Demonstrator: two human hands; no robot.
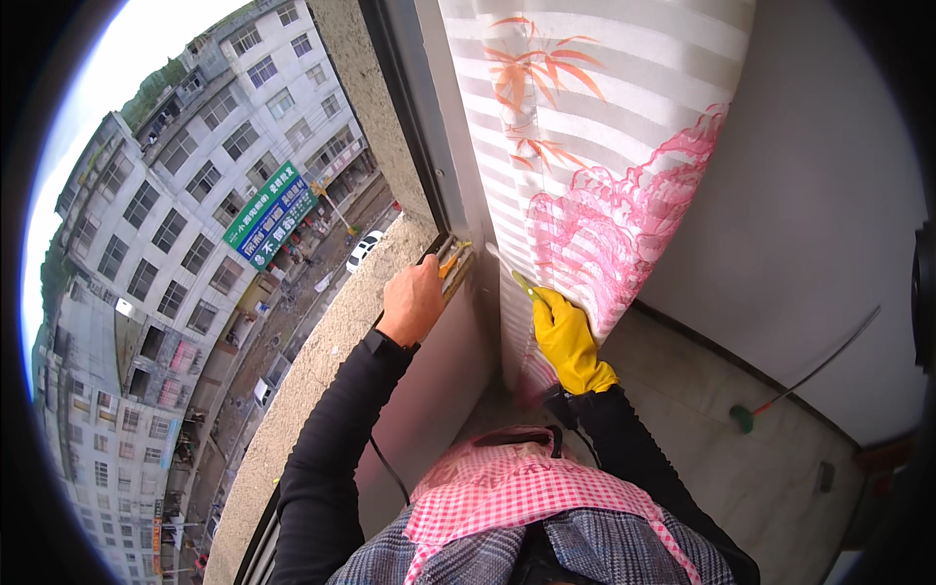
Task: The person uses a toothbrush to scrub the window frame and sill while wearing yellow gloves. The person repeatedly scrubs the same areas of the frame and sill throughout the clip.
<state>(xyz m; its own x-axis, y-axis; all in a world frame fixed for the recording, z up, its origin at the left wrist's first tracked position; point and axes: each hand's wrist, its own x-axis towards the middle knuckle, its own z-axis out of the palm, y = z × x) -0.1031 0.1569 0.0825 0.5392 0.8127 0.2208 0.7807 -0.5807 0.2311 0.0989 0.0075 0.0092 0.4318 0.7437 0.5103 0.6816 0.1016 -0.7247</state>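
My left hand (414,298), bare, is closed around an orange-yellow tool (449,265) at the corner of the window track (461,269); most of the tool is hidden, so its kind cannot be told. My right hand (570,340) wears a yellow rubber glove and grips a slim green-handled tool (522,282), perhaps a brush, whose pale end points at the window corner. The glove touches or nearly touches the lower edge of a striped curtain (585,183) printed with pink and orange flowers and leaves.
The window frame (420,110) rises ahead, with a rough outer sill (314,351) on the left. Beyond it lie a street and pale buildings (197,168). A green-headed brush (741,418) with a long handle leans against the wall at right, above the tiled floor (680,439).
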